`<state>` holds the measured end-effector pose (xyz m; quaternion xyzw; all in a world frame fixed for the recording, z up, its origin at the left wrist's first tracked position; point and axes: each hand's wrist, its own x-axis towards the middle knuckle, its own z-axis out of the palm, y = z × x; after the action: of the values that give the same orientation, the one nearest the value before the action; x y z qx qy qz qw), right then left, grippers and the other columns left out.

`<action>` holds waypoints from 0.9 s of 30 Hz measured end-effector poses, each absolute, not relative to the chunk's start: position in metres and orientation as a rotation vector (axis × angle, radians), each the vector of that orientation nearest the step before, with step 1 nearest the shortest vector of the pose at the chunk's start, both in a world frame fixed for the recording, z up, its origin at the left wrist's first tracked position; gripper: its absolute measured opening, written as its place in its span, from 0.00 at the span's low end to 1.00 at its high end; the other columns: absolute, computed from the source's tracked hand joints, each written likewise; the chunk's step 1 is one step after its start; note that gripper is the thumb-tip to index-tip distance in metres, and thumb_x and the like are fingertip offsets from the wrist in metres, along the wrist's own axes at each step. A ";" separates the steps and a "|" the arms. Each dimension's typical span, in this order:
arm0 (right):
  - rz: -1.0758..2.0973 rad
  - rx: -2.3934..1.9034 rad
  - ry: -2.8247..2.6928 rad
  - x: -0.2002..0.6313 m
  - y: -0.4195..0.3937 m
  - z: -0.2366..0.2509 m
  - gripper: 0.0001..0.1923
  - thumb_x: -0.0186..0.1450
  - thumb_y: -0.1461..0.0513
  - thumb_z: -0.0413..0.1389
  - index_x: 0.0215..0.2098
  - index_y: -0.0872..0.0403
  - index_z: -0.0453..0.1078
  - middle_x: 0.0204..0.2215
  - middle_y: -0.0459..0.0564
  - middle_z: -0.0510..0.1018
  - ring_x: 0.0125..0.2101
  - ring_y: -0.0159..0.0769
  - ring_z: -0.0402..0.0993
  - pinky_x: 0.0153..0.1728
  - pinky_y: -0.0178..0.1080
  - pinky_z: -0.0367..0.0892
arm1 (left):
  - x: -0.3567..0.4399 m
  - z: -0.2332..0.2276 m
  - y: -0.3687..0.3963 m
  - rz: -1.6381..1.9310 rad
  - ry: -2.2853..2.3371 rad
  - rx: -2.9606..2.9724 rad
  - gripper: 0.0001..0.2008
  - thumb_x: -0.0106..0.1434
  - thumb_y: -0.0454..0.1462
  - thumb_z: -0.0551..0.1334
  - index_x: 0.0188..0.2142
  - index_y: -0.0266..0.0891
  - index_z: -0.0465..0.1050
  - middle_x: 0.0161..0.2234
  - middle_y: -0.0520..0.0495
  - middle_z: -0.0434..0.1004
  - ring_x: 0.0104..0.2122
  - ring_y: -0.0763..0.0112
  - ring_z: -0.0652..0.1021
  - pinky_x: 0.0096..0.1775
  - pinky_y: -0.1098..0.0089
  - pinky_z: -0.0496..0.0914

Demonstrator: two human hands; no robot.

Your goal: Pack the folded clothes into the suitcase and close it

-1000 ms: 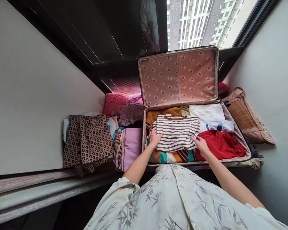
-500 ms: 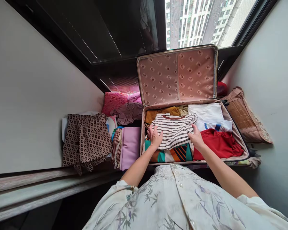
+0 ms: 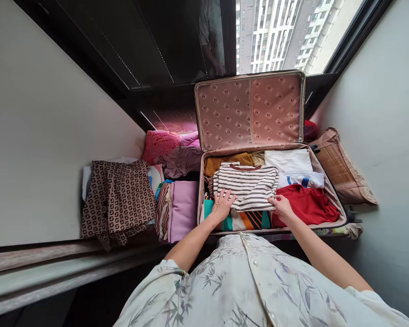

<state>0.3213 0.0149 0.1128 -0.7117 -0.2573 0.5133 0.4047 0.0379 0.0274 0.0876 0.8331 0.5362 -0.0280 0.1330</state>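
A striped shirt (image 3: 248,184), white with dark lines and a brown neckband, lies folded on other clothes in the open suitcase (image 3: 245,234). My left hand (image 3: 222,205) rests flat on its lower left part, fingers spread. At its lower right corner, my right hand (image 3: 282,208) pinches the hem between thumb and fingers. Under the shirt's front edge shows a teal, orange and white garment (image 3: 240,221). Red clothing (image 3: 303,204) lies right beside my right hand. White folded clothes (image 3: 288,161) and a mustard garment (image 3: 225,162) fill the back of the case.
The pink-lined lid (image 3: 279,109) stands upright against the window. Left of the case are a folded lilac cloth (image 3: 184,211), a patterned brown cloth (image 3: 122,195) and a pink cushion (image 3: 160,145). A brown woven pillow (image 3: 344,168) lies to the right, by the wall.
The striped shirt's right side now lies flatter and straighter. My right hand has shifted slightly down to its lower corner, and my left hand has moved a little lower, onto the fabric.
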 end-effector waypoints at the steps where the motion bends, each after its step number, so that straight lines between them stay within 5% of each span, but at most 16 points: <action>1: 1.307 -1.780 -0.638 0.319 0.022 0.119 0.20 0.43 0.57 0.67 0.32 0.50 0.65 0.22 0.46 0.75 0.21 0.36 0.71 0.19 0.36 0.66 | 0.038 0.094 0.034 -0.073 1.551 2.420 0.26 0.69 0.29 0.55 0.62 0.47 0.73 0.67 0.38 0.66 0.66 0.45 0.65 0.62 0.42 0.58; 6: 1.286 -1.559 -0.665 0.308 0.087 0.173 0.21 0.44 0.59 0.65 0.35 0.51 0.67 0.25 0.42 0.75 0.25 0.32 0.70 0.24 0.34 0.66 | 0.024 0.158 0.098 0.213 1.705 2.435 0.20 0.73 0.35 0.52 0.58 0.41 0.75 0.51 0.38 0.80 0.49 0.55 0.77 0.51 0.57 0.67; 13: 1.235 -1.101 -0.856 0.291 0.116 0.226 0.24 0.49 0.57 0.66 0.42 0.50 0.67 0.30 0.42 0.78 0.28 0.32 0.72 0.32 0.37 0.70 | -0.023 0.253 0.118 0.734 1.780 2.616 0.23 0.70 0.34 0.54 0.62 0.44 0.73 0.59 0.40 0.75 0.59 0.54 0.71 0.59 0.55 0.61; 16: 1.258 -1.234 -0.877 0.294 0.076 0.187 0.25 0.50 0.57 0.64 0.46 0.50 0.66 0.28 0.41 0.77 0.26 0.31 0.70 0.30 0.35 0.68 | -0.030 0.222 0.068 0.588 1.713 2.622 0.24 0.69 0.32 0.54 0.63 0.45 0.73 0.60 0.40 0.73 0.61 0.53 0.69 0.61 0.53 0.60; 21: 1.367 -1.611 -1.102 0.310 -0.007 0.087 0.38 0.52 0.59 0.54 0.62 0.51 0.63 0.28 0.43 0.76 0.23 0.32 0.68 0.25 0.34 0.66 | -0.022 0.122 -0.014 -0.134 1.523 2.400 0.28 0.66 0.26 0.54 0.61 0.47 0.75 0.59 0.39 0.73 0.55 0.54 0.73 0.54 0.56 0.67; 27: 1.263 -1.755 -1.470 0.328 -0.029 0.055 0.41 0.54 0.62 0.51 0.67 0.50 0.65 0.25 0.41 0.73 0.21 0.31 0.66 0.29 0.36 0.69 | -0.021 0.091 -0.039 -0.143 1.563 2.309 0.37 0.61 0.22 0.54 0.68 0.48 0.66 0.66 0.38 0.63 0.60 0.52 0.67 0.57 0.54 0.64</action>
<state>0.3282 -0.0287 0.0548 -0.6482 -0.5427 0.4665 0.2603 -0.0213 -0.0387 0.0911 0.8144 0.5513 -0.0505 0.1741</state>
